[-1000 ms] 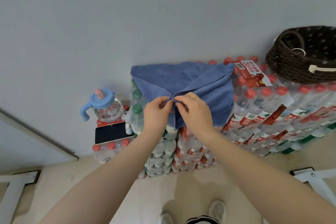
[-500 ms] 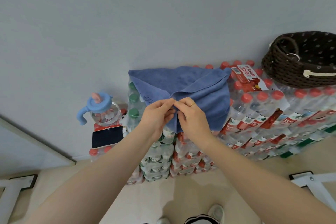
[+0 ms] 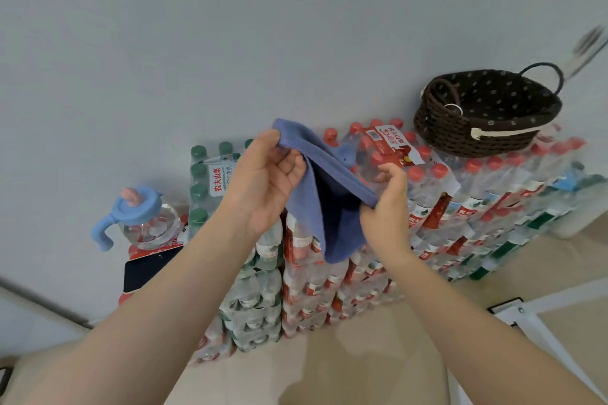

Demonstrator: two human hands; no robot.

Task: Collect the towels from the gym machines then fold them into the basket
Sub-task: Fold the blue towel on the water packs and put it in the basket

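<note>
While both hands hold the blue towel (image 3: 329, 204) up off the stacked bottle packs (image 3: 444, 207), the fold looks partly made. The left hand (image 3: 266, 181) pinches the top edge at its far left end, thumb over curled fingers; the right hand (image 3: 386, 204) is closed on the same edge lower and to the right. Soft, napped cloth hangs doubled between them, its tail drooping. Next comes another fold, then a carry right to the dark woven basket (image 3: 434, 128), which is oval, looped-handled and sits on the packs by the wall.
</note>
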